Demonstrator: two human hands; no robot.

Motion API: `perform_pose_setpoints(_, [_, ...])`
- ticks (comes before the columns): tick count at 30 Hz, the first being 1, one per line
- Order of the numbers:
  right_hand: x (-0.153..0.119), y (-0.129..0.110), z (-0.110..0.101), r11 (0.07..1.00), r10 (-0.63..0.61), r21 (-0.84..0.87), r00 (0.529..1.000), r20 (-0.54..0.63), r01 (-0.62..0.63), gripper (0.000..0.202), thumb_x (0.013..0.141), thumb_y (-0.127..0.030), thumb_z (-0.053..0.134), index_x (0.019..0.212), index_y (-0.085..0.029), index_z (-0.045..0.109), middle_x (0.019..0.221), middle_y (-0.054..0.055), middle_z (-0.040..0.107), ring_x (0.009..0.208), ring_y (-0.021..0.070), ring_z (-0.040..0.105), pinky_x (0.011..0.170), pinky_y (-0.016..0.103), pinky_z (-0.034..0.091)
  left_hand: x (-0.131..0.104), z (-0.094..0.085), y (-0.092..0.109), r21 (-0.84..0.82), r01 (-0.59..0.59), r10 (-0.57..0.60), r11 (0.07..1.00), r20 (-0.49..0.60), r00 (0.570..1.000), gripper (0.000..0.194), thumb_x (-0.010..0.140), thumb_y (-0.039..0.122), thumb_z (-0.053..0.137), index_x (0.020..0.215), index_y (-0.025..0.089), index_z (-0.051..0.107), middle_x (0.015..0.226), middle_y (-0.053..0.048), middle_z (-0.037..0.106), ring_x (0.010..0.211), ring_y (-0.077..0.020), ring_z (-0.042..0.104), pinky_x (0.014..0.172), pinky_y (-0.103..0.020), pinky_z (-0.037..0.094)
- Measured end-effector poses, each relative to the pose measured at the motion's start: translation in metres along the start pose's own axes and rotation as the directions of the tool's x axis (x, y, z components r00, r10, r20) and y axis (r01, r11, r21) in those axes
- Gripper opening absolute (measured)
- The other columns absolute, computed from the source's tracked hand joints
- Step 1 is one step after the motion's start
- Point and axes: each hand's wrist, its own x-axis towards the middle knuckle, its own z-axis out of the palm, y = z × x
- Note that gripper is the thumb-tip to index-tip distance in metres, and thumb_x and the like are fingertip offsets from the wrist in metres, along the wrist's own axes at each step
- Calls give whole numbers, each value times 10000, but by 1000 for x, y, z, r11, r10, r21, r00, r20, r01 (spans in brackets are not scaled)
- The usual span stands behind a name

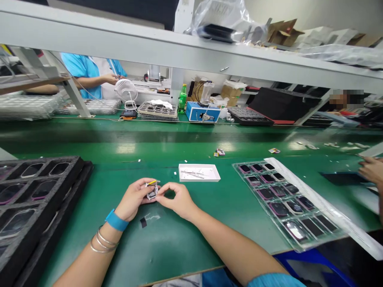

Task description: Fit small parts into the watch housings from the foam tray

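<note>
A small electronic assembly (pixel 152 191) with a yellow strip on top is held between the fingers and thumb of my left hand (pixel 134 197), which wears a blue wristband. The fingertips of my right hand (pixel 176 199) are pinched at the lower right edge of that assembly; whatever they grip is too small to make out. A white shallow box (pixel 214 175) with tweezers (pixel 193 174) and tiny parts lies just beyond my right hand. On the green bench (pixel 167 247) below my hands are a small black piece (pixel 143 222) and a clear film.
Black foam trays (pixel 78 167) with watch-like cases stand at the left. A clear plastic tray (pixel 296 243) of similar parts and a long white strip (pixel 356 231) lie at the right. Another person's hand (pixel 371 169) is at the far right. A shelf beam (pixel 149 44) crosses above.
</note>
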Motion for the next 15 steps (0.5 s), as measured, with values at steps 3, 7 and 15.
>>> perform_pose_setpoints(3, [-6,0,11,992,-28,-117,984,174,49,145,652,-170,754,763,-185,661,843,-1,649,848,149,587,824,273,427,4,-3,-1,-23,0,-1,1000,-62,998,406,583,282,749,929,130,600,880,-97,683,732,-181,633,608,-261,528])
perform_pose_setpoints(7, [-11,6,28,923,19,-375,963,267,86,201,637,-241,793,798,-217,674,955,1,611,950,172,519,863,324,371,8,-7,-4,-53,-2,-3,999,-89,996,358,618,243,719,933,123,601,892,-111,685,730,-169,631,627,-253,520])
perform_pose_setpoints(15, [-18,-4,34,929,-186,-267,948,258,255,81,750,-137,690,722,-179,627,816,-10,608,864,135,536,843,292,373,8,-7,-6,-69,13,-19,998,-91,996,330,635,208,703,929,105,595,887,-128,684,740,-167,632,652,-244,514])
